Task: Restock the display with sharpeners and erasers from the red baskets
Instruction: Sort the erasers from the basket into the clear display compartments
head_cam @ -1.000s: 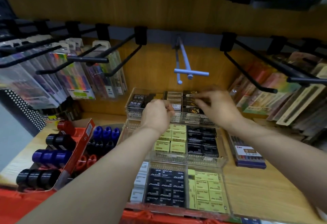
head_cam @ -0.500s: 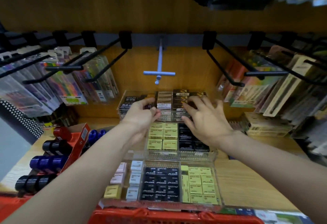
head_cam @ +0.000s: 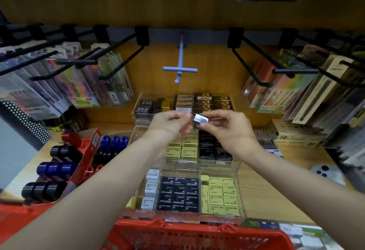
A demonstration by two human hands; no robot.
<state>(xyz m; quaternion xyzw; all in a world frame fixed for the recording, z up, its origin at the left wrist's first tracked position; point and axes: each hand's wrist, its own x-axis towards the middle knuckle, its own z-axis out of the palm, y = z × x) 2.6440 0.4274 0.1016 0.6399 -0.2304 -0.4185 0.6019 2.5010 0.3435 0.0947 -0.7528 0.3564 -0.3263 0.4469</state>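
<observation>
My left hand (head_cam: 169,123) and right hand (head_cam: 227,127) together pinch a small dark packet (head_cam: 200,119), probably an eraser, above the display trays (head_cam: 240,167); I should square it before slotting it in.

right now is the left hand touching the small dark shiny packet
Touching: the head view shows the left hand pinching one end of the small dark shiny packet.

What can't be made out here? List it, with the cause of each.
- Small dark item, head view: pinched between left hand and right hand; blurred, so eraser or sharpener is unclear.
- Red basket: cut off by the bottom edge; contents unseen.
- Middle tray: its rear rows are hidden behind both hands.
- Back tray: box print is too small to read.
</observation>
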